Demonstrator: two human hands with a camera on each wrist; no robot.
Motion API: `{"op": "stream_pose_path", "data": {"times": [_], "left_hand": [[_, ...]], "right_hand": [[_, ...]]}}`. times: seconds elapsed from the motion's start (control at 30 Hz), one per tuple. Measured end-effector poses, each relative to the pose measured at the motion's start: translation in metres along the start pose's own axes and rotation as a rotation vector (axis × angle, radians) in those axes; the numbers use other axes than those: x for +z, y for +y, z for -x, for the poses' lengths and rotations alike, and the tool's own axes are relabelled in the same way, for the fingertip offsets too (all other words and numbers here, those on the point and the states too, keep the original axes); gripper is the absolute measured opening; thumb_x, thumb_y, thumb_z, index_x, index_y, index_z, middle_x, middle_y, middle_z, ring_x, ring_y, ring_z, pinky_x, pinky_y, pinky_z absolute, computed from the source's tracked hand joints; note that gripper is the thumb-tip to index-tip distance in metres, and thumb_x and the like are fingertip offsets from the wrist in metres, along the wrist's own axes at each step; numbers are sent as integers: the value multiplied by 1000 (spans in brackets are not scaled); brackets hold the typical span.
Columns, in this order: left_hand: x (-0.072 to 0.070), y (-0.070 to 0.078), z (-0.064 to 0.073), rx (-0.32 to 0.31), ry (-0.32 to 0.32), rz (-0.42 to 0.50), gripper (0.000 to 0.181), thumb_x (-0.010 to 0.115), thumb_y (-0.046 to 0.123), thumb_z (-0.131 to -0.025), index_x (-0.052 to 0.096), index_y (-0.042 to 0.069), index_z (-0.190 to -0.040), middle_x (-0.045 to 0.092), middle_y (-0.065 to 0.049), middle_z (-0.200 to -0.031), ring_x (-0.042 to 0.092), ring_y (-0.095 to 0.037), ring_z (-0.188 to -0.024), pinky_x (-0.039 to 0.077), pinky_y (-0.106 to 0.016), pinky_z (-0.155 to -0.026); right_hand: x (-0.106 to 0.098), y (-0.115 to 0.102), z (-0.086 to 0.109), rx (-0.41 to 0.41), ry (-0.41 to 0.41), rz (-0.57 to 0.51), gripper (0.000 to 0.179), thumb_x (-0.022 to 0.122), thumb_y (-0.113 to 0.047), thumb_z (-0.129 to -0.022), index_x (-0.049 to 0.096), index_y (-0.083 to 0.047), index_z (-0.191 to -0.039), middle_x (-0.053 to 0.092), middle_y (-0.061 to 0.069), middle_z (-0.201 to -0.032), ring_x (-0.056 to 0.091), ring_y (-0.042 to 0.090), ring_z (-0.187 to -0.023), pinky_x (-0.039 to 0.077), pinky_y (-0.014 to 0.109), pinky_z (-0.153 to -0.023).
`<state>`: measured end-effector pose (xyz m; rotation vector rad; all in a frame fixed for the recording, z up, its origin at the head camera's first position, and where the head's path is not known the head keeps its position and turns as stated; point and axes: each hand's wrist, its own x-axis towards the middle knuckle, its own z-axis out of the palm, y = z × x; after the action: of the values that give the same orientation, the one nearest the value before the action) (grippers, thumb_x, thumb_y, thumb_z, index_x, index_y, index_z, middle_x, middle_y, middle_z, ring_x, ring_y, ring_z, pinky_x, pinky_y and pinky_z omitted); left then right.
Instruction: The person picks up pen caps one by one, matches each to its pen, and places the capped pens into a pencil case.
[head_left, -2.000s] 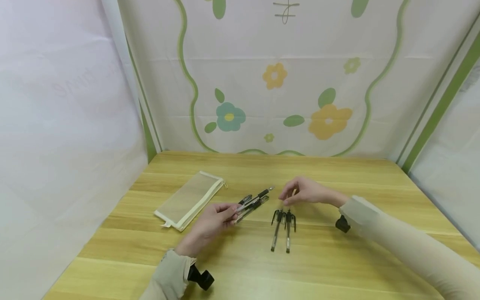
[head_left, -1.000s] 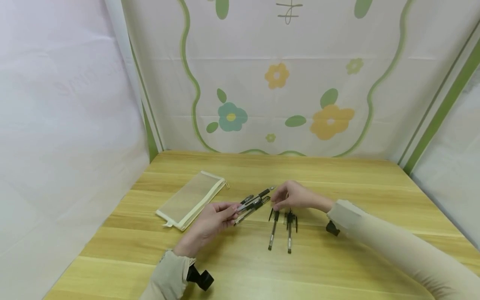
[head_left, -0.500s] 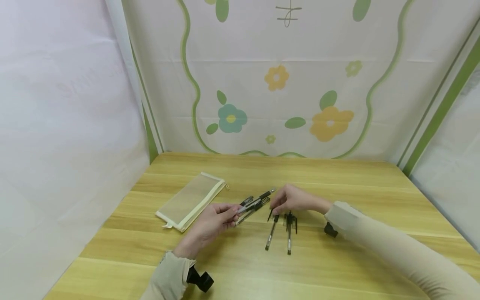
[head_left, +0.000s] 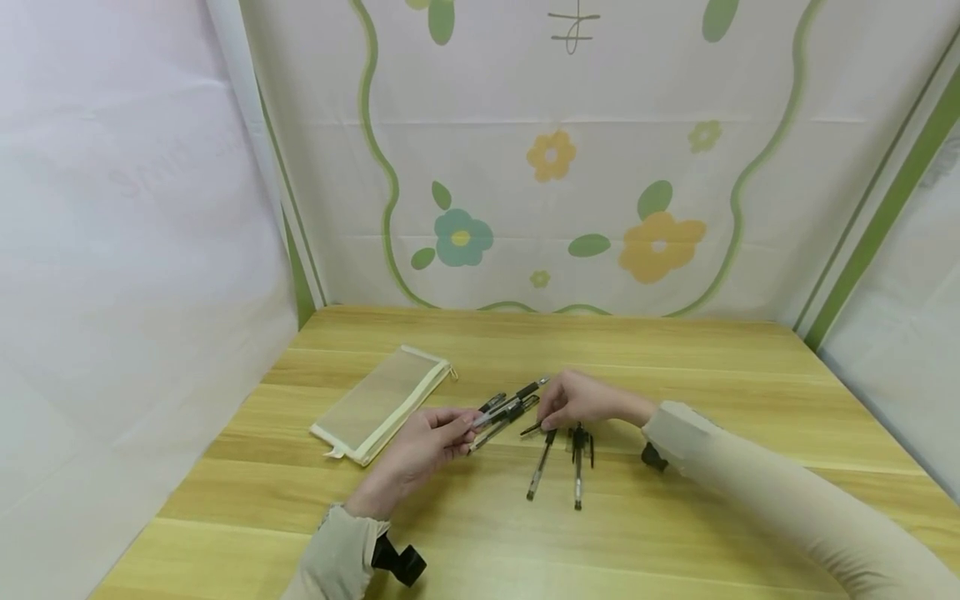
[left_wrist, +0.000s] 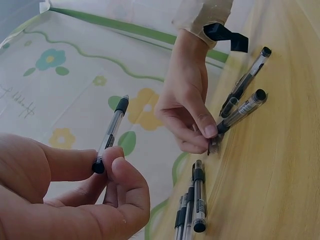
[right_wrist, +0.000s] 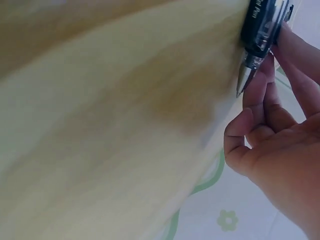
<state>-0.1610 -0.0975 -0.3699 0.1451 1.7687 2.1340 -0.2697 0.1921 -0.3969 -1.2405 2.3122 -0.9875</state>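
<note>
My left hand [head_left: 423, 446] pinches the rear end of an uncapped gel pen [left_wrist: 111, 132] between thumb and fingers, its tip pointing up and away. Behind and below it, several pens [left_wrist: 199, 197] lie bunched on the table. My right hand [head_left: 577, 398] pinches a small clear pen cap [left_wrist: 214, 145] with a dark clip, close over the front end of a black-grip pen [head_left: 538, 475]. Another pen [head_left: 577, 483] lies just right of that, dark clips beside its grip. In the right wrist view, a bare metal pen tip [right_wrist: 243, 77] shows beside the right fingers.
A cream mesh zip pouch [head_left: 382, 404] lies flat on the wooden table [head_left: 637, 533], left of the pens. A white cloth wall [head_left: 487, 183] with flower prints rises behind the table, with more white cloth on both sides.
My right hand has moved left and slightly nearer, taking hold of the cap and turning its clip toward level. The pen beneath has slanted a little. My left hand stays nearly still.
</note>
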Motion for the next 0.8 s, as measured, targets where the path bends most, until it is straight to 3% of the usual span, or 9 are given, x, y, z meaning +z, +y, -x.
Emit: {"op": "stream_pose_path", "data": {"times": [0.17, 0.43, 0.6, 0.8], "left_hand": [[1, 0, 0, 3, -5, -2, 28, 55, 3, -101, 57, -16, -122, 61, -16, -101, 58, -11, -80, 51, -20, -68], [5, -1, -1, 14, 1, -4, 30, 56, 2, -100, 56, -17, -122, 64, -15, -102, 60, -13, -83, 53, -22, -71], [6, -4, -1, 25, 6, -8, 31, 55, 1, -100, 54, -18, -124, 63, -15, -102, 60, -13, -84, 53, -22, -72], [7, -6, -2, 33, 62, 11, 31, 54, -1, -99, 52, -18, -125, 63, -15, -106, 59, -12, -84, 52, -22, -72]], "right_hand": [[-3, 1, 4, -28, 20, -16, 5, 73, -8, -90, 76, -7, -93, 70, -1, -87, 65, 14, -74, 56, 32, -65], [-13, -2, 27, 126, 236, -25, 16, 71, -22, -92, 75, -10, -102, 71, -2, -95, 63, 22, -78, 52, 33, -66], [-18, -8, 49, 207, 367, -91, 19, 70, -20, -93, 72, -5, -104, 70, 1, -97, 63, 23, -87, 52, 37, -74], [-14, -26, 75, 294, 458, -231, 23, 70, -25, -94, 70, -5, -106, 67, 15, -98, 60, 40, -91, 52, 51, -78]]}}
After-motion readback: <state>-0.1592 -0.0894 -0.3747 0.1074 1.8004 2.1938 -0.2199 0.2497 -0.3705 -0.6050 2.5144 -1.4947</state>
